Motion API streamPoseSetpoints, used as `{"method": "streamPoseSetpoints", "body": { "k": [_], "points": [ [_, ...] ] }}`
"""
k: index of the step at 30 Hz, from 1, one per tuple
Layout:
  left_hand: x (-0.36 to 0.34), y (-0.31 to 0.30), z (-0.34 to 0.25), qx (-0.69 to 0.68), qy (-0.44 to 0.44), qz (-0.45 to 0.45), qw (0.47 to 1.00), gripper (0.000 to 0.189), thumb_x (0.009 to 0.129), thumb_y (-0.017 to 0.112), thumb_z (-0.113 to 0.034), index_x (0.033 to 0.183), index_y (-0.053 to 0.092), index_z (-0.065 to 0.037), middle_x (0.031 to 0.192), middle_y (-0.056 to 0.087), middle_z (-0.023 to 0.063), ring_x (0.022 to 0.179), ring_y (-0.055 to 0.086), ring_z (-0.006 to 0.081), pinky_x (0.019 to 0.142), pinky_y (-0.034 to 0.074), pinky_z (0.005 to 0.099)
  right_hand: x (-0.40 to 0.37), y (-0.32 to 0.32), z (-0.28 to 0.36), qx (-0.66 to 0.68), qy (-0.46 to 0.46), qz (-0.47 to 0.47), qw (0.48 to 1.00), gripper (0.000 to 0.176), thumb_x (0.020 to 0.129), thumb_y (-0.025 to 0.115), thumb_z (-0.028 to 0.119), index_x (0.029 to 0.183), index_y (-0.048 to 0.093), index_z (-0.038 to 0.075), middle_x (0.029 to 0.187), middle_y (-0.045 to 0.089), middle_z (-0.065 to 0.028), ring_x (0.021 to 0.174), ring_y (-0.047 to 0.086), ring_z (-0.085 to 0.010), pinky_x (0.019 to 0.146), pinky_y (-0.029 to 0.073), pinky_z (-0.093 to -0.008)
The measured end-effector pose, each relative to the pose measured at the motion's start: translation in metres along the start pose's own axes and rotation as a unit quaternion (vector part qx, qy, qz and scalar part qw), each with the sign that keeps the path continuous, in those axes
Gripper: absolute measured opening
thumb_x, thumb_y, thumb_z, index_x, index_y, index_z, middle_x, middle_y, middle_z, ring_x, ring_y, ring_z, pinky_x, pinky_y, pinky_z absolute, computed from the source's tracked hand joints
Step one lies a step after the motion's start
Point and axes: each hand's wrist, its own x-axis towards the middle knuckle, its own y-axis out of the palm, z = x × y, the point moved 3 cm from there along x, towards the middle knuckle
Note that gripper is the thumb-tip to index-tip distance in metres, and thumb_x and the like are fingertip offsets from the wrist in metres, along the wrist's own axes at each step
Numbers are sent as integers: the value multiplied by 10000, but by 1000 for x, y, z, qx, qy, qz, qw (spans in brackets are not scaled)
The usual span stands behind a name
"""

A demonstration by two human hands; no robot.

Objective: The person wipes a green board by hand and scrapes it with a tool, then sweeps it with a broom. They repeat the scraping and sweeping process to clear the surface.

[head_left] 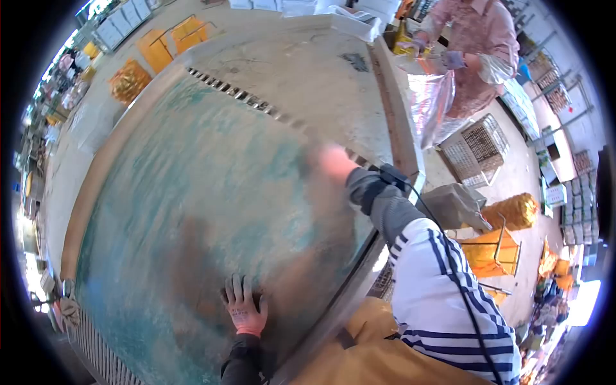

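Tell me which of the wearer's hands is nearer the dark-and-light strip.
The right hand, blurred, right by the strip; the left hand, sharper and fingers spread, is well away, over the green surface.

The green tabletop looks smooth and faintly glossy, the striped sleeve matt cloth, the slotted crate plastic.

1. I have two grips: left grip, right grip.
2. One worktop, beneath both.
3. One other person, ahead and right of my right grip.
4. One mesh crate beyond the worktop, right of my right grip.
5. Two bulging orange sacks: one ahead-left of my grips, one to their right.
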Motion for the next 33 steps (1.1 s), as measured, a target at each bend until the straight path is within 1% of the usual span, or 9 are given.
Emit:
{"method": "streamPoseSetpoints", "body": {
  "k": [7, 10, 14, 20, 24, 28, 30, 31, 33],
  "points": [
    [-1, 0, -4, -1, -13, 20, 1000, 642, 757, 578, -342, 1308, 424, -52, 1391, 363, 189, 1314, 267, 418, 1085, 133, 570, -74, -93, -121, -57, 306, 170, 935, 246, 836, 523, 208, 914, 680, 36, 926, 660, -196, 884, 646, -314, 758, 512, -406],
    [2, 5, 0, 19, 3, 12, 1000, 655, 758, 569, -340, 1317, 410, -38, 1405, 347, 197, 1320, 256, 424, 1087, 129, 571, -53, -92, -84, -62, 70, 199, 976, 211, 813, 538, 190, 844, 692, 50, 898, 668, -175, 852, 653, -311, 746, 517, -399],
    [-3, 8, -4, 31, -9, 46, 998, 670, 753, 561, -336, 1330, 399, -36, 1425, 322, 205, 1327, 246, 426, 1090, 125, 570, -21, -33, -62, -73, 89, 154, 981, 219, 821, 510, 206, 848, 697, 95, 844, 679, -135, 808, 663, -288, 697, 527, -386],
    [3, 5, -3, 31, -19, 54, 998, 669, 750, 554, -337, 1331, 407, -41, 1426, 321, 214, 1331, 242, 426, 1094, 119, 568, -29, -142, -84, 32, 101, 342, 934, 337, 849, 531, 375, 948, 696, 99, 944, 678, -131, 847, 662, -258, 743, 518, -360],
    [5, 4, -5, 30, -21, 60, 998, 664, 748, 553, -338, 1327, 414, -44, 1425, 323, 214, 1332, 241, 427, 1094, 116, 569, -5, -21, -81, -89, 102, 124, 983, 204, 834, 518, 198, 841, 691, 90, 864, 679, -112, 811, 662, -294, 655, 532, -407],
    [7, 5, -4, 25, -24, 69, 997, 665, 743, 555, -338, 1324, 416, -46, 1423, 323, 218, 1332, 238, 430, 1092, 117, 576, 3, -43, -142, -132, 98, 180, 970, 205, 834, 517, 189, 795, 699, 105, 813, 680, -110, 769, 669, -268, 630, 524, -401],
    [5, 4, -3, 24, -24, 66, 997, 667, 741, 556, -337, 1324, 416, -46, 1422, 323, 220, 1332, 236, 432, 1091, 117, 579, -3, -65, -182, -142, 169, 144, 965, 222, 833, 522, 200, 793, 708, 85, 842, 684, -120, 782, 673, -273, 663, 536, -382],
    [6, 5, -2, 23, -27, 64, 997, 666, 742, 555, -338, 1324, 416, -45, 1422, 324, 219, 1331, 237, 433, 1091, 117, 580, -7, -53, -183, -76, 293, 24, 953, 227, 837, 502, 182, 837, 705, 80, 870, 683, -133, 816, 674, -276, 696, 543, -381],
    [4, 5, -2, 23, -26, 68, 997, 665, 743, 551, -340, 1323, 417, -44, 1421, 325, 219, 1330, 239, 435, 1091, 117, 581, 4, -39, -156, -91, 153, 150, 972, 232, 834, 486, 171, 893, 685, 67, 865, 677, -152, 812, 672, -292, 702, 541, -403]
  ]
}}
